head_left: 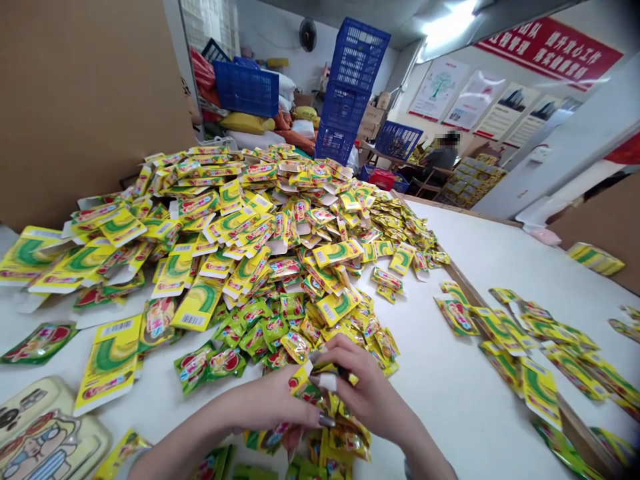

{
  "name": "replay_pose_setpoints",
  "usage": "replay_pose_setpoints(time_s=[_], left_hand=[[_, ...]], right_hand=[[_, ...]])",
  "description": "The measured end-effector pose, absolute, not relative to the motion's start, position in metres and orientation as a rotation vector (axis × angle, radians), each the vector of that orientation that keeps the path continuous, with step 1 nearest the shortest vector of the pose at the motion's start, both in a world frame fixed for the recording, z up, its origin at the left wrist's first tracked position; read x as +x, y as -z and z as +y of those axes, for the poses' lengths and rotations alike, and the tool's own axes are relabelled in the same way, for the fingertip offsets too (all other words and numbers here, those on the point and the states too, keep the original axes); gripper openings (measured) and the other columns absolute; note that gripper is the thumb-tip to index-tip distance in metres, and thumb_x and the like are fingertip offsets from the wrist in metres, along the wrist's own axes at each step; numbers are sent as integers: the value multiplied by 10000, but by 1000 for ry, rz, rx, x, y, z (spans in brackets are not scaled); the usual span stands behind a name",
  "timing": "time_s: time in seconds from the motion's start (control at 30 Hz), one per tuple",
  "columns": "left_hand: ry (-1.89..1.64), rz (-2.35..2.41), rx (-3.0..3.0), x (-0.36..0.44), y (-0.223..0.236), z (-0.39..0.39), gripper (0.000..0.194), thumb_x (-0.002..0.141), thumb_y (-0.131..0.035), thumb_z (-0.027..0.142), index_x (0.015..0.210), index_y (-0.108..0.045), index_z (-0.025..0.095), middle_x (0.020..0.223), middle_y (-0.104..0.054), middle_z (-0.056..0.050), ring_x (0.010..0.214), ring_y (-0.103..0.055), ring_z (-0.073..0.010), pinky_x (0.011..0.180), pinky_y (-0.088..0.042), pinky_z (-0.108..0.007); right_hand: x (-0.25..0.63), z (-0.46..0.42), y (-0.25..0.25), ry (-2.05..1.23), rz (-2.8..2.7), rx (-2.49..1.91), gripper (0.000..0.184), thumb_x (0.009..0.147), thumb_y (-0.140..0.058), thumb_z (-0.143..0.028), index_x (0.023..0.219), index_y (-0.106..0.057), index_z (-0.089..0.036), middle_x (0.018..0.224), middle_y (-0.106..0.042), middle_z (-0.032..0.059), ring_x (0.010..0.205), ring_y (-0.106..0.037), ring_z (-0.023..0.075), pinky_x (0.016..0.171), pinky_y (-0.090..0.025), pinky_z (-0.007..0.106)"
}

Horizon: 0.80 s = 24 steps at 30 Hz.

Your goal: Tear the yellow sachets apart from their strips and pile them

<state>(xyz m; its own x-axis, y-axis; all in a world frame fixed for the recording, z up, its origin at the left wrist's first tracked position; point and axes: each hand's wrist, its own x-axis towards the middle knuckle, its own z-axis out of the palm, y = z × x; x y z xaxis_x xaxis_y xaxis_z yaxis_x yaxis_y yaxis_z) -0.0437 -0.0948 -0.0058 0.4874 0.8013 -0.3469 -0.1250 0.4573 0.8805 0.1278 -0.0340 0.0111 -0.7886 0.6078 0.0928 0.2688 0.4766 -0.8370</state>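
Head view: left hand (pixel 275 400) has fingers closed round a small yellow box (pixel 300 379), low centre over the white table (pixel 420 360). Right hand (pixel 367 383) at the box's end, fingers bent close; cannot tell exact grip. Sachets (pixel 350 441) below both hands, pile of boxes (pixel 240 223) beyond.

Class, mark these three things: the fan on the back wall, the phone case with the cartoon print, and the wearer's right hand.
Fan (pixel 307 35): head view, middle of its round front.
Phone case (pixel 47 433): head view, printed back.
Right hand (pixel 366 380): head view, back of the hand.
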Motion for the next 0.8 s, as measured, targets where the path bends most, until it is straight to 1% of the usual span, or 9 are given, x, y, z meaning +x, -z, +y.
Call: replay_pose_setpoints(time_s=[0.1,0.2,0.27,0.33,0.4,0.53,0.63,0.7,0.8], left_hand=[[-700,868,885,-44,6,-95,187,629,-634,223,802,-574,183,571,-539,61,410,-433,-68,403,-315,-181],[-700,899,864,-46,7,-95,218,622,-631,220,830,-576,182,560,-540,66,436,-447,-84,437,-343,-200],[-706,929,844,-47,8,-95,223,616,-633,228,826,-574,179,579,-545,64,473,-459,-96,471,-363,-216],[-706,953,855,-48,9,-95,235,604,-643,235,818,-569,173,592,-543,61,502,-460,-101,497,-369,-226],[-702,947,871,-48,9,-94,264,587,-654,239,824,-562,168,603,-533,60,516,-455,-101,509,-368,-231],[-714,920,883,-44,9,-93,278,561,-660,187,816,-553,171,661,-532,59,584,-468,-99,562,-382,-227],[-755,873,918,-36,11,-94,284,560,-666,157,816,-543,173,689,-536,56,637,-502,-107,612,-410,-235],[-812,808,973,-32,12,-94,376,594,-679,206,937,-527,179,786,-580,20,721,-555,-142,677,-445,-273],[-1003,919,1174,-38,10,-90,565,703,-636,308,1205,-391,223,1125,-570,-74,1016,-546,-203,876,-423,-342]], right_hand=[[133,-31,-1,-1447,-2091,-786,194,824,-494,-180,1010,-499,-236,954,-513,34,710,-542,118,570,-444,223],[130,-31,11,-1264,-2030,-775,61,810,-500,-151,810,-530,-204,865,-506,24,710,-518,120,557,-416,216],[125,-33,14,-1116,-2030,-773,90,797,-520,-141,728,-549,-191,762,-497,10,693,-497,124,565,-392,224],[121,-35,14,-1085,-2006,-795,94,786,-550,-153,701,-569,-186,702,-496,-1,650,-482,119,560,-374,229],[121,-36,10,-1182,-2015,-804,95,791,-558,-175,705,-598,-184,685,-517,0,642,-487,120,572,-377,233],[121,-40,2,-1510,-2114,-726,196,839,-499,-242,714,-636,-178,735,-549,15,617,-501,108,566,-393,228],[120,-41,-2,-1532,-2195,-650,143,803,-541,-222,737,-661,-180,740,-562,20,657,-521,122,591,-406,234],[128,-33,-4,-1430,-2198,-633,128,784,-547,-199,754,-671,-187,753,-580,30,706,-543,141,630,-424,251],[170,-2,-4,-1057,-1946,-839,122,755,-550,-245,764,-657,-187,818,-594,52,713,-556,168,599,-442,272]])
